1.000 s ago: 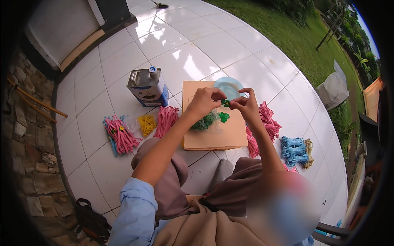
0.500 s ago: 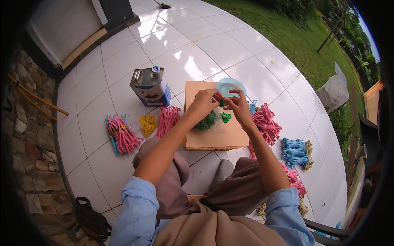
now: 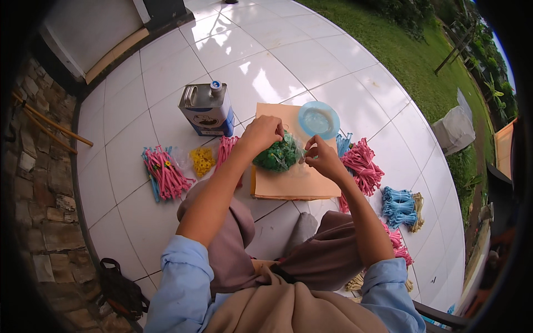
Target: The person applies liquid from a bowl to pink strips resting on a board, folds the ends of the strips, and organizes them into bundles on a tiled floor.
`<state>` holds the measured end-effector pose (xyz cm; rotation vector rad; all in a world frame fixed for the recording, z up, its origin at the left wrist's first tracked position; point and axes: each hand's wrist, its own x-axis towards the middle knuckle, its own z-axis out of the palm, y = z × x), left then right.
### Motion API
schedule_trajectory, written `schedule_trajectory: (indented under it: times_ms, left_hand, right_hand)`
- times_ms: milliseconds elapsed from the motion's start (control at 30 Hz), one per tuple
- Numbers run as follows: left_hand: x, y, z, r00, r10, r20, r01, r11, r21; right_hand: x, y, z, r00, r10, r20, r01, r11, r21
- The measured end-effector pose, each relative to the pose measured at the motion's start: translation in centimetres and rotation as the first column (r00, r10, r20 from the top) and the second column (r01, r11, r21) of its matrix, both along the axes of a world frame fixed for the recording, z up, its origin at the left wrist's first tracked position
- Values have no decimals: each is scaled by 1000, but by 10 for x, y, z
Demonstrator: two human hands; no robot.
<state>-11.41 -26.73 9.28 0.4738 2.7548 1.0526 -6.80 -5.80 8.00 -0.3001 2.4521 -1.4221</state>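
A clear plastic bag of small green pieces (image 3: 277,155) lies on a flat brown cardboard surface (image 3: 297,187) in front of my knees. My left hand (image 3: 265,133) is at the bag's upper left edge, its fingers curled together on the plastic. On the other side my right hand (image 3: 324,159) pinches the bag's right edge between thumb and finger. Some of my left fingertips are hidden behind the hand. Just beyond my right hand sits a round light-blue dish (image 3: 319,120), partly over the cardboard's far right corner.
A metal can with a blue cap (image 3: 207,109) stands far left. Pink bundles (image 3: 168,175) and a bag of yellow pieces (image 3: 202,161) lie left; more pink strands (image 3: 362,169) and blue bundles (image 3: 398,206) lie right. A dark bag (image 3: 123,294) rests by the stone wall.
My hands have moved apart and down to the bag's two sides. The green piece between my fingers and the one on the bag's right no longer show separately. More of the dish shows.
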Motion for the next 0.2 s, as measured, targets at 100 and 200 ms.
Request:
schedule_trajectory:
  times_ms: [100,200]
  left_hand:
    - [0,1,-7,992,-115,57,119,990,-71]
    - [-2,5,-15,968,-200,153,221,965,-137]
  right_hand:
    - [-1,-10,-17,992,-9,-128,9,1000,3]
    - [1,-25,-34,949,-131,-285,143,990,19]
